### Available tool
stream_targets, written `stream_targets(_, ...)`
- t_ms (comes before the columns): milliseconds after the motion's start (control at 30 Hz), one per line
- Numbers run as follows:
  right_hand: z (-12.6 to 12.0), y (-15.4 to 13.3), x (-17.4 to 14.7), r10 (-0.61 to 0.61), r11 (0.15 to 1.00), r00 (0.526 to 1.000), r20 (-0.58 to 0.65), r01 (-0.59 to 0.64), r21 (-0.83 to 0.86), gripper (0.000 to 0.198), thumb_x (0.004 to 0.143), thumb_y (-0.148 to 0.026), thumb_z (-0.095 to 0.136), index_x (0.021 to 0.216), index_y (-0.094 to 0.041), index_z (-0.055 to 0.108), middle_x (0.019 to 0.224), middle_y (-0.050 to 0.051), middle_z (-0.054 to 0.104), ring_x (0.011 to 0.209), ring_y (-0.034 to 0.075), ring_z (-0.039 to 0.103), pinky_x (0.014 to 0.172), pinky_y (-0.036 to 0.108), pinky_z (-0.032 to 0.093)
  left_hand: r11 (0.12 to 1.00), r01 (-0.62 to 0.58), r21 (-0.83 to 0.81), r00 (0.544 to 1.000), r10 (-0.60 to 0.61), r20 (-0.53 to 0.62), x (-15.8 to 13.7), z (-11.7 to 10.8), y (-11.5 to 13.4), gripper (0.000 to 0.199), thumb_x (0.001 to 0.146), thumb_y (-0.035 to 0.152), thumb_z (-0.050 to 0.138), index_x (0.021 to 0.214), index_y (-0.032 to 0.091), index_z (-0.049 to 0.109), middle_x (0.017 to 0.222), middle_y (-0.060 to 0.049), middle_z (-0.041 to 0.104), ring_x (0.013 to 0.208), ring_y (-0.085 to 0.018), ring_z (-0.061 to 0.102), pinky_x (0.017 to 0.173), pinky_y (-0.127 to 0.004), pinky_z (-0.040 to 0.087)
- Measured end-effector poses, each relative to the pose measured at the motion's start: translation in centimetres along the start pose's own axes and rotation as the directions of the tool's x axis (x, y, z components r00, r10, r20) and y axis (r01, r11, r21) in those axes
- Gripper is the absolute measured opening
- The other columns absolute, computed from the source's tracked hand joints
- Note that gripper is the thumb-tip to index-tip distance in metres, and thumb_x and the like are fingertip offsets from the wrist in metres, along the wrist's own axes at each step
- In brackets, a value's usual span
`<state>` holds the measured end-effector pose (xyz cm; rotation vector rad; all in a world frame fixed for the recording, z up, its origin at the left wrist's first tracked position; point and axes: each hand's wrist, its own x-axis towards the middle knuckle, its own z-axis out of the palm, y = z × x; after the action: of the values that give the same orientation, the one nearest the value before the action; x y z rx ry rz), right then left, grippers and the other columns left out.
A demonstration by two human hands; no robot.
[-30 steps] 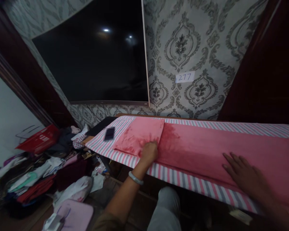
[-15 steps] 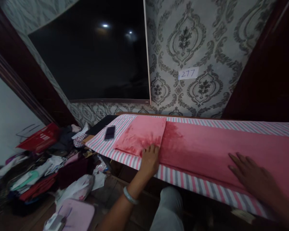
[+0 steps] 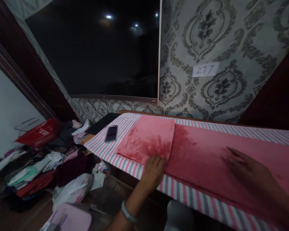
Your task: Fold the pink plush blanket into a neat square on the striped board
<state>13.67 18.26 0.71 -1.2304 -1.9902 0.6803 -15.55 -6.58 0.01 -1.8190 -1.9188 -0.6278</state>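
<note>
A long pink plush cloth [image 3: 214, 154] lies along the striped cover [image 3: 100, 144], its left end folded over into a flat double layer [image 3: 148, 131]. My left hand [image 3: 154, 168], with a bangle on the wrist, is at the near right corner of that folded layer. Its fingers are curled over the cloth and its thumb is hidden. Over the right part of the cloth, my right hand [image 3: 249, 171] is somewhat blurred, fingers stretched out and nothing in them. It appears slightly raised above the surface. Darker brushed patches mark the pile near the fold.
A pixelated dark object [image 3: 111, 133] rests on the cover left of the fold. Behind the table are a large television [image 3: 98, 54] and a wall paper marked 277 [image 3: 205, 69]. Clothes [image 3: 36, 173], a red basket [image 3: 39, 131] and a pink stool-like object [image 3: 73, 216] crowd the floor at left.
My right hand has lifted from lying flat on the cloth and turned partly sideways. My left hand stays at the fold's corner. The view has shifted slightly.
</note>
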Motion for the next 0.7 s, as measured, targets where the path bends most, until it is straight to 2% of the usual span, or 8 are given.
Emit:
stream_targets(67,2.7,-3.2,2.4,0.067,0.985,0.989,0.130,-0.087,0.152,0.053,0.067,-0.052,0.066,0.116,-0.031,0.068,0.109,0.015,0.073,0.099,0.036,0.070,0.081,0.050,0.058,1.000,0.028,0.006,0.996,-0.028,-0.090,-0.2,0.7,-0.1,0.025,0.093,0.016,0.048,0.116,0.018,0.055,0.095,-0.007,0.064,0.087,-0.021,0.060,0.079,-0.035,0.050)
stream_targets(133,5.7,-6.1,4.9,0.078,0.930,0.974,0.213,-0.149,0.336,0.052,0.069,-0.044,0.068,0.119,-0.026,0.065,0.112,0.013,0.072,0.096,0.031,0.071,0.074,0.042,0.061,0.999,0.034,0.005,0.990,-0.033,-0.137,-0.3,0.9,-0.1,0.026,0.092,0.017,0.051,0.117,0.019,0.055,0.096,-0.007,0.065,0.087,-0.021,0.059,0.078,-0.035,0.050)
stream_targets(233,9.8,-9.3,8.3,0.157,0.795,0.935,0.317,-0.310,0.521,0.057,0.076,-0.027,0.067,0.131,-0.019,0.056,0.110,0.013,0.072,0.084,0.021,0.073,0.068,0.030,0.062,1.000,0.026,-0.008,0.994,-0.027,-0.107,-0.3,0.7,-0.1,0.030,0.087,0.017,0.056,0.117,0.021,0.056,0.098,-0.007,0.064,0.090,-0.022,0.058,0.078,-0.037,0.049)
stream_targets(333,12.7,-11.4,11.1,0.278,0.700,0.876,0.395,-0.466,0.541,0.069,0.079,-0.013,0.063,0.145,-0.015,0.041,0.104,0.013,0.072,0.069,0.014,0.071,0.059,0.022,0.060,0.999,0.023,-0.033,0.996,-0.025,-0.081,-0.3,0.4,-0.1,0.034,0.084,0.014,0.058,0.117,0.021,0.058,0.100,-0.007,0.063,0.090,-0.023,0.056,0.076,-0.037,0.049)
stream_targets(433,14.6,-12.7,13.1,0.309,0.659,0.843,0.440,-0.523,0.541,0.072,0.083,-0.010,0.062,0.149,-0.017,0.034,0.102,0.012,0.073,0.061,0.012,0.068,0.054,0.022,0.059,0.999,0.024,-0.031,0.994,-0.028,-0.110,-0.6,0.6,-0.2,0.036,0.084,0.012,0.056,0.118,0.024,0.059,0.101,-0.007,0.063,0.092,-0.023,0.055,0.079,-0.037,0.048)
stream_targets(567,16.2,-13.8,14.8,0.286,0.654,0.821,0.494,-0.544,0.525,0.076,0.082,-0.011,0.066,0.150,-0.017,0.033,0.102,0.013,0.074,0.060,0.014,0.069,0.056,0.024,0.060,0.998,0.059,-0.033,0.989,-0.063,-0.132,-0.9,1.2,-0.2,0.036,0.086,0.012,0.055,0.120,0.026,0.059,0.103,-0.007,0.064,0.096,-0.023,0.056,0.085,-0.037,0.046)
stream_targets(700,17.3,-14.9,15.8,0.241,0.699,0.836,0.493,-0.502,0.510,0.070,0.083,-0.014,0.066,0.147,-0.017,0.039,0.096,0.011,0.075,0.059,0.014,0.068,0.055,0.023,0.058,0.997,0.046,-0.067,0.983,-0.057,-0.175,-0.7,1.5,-0.3,0.031,0.090,0.013,0.051,0.119,0.019,0.058,0.098,-0.008,0.065,0.091,-0.021,0.057,0.082,-0.036,0.046)
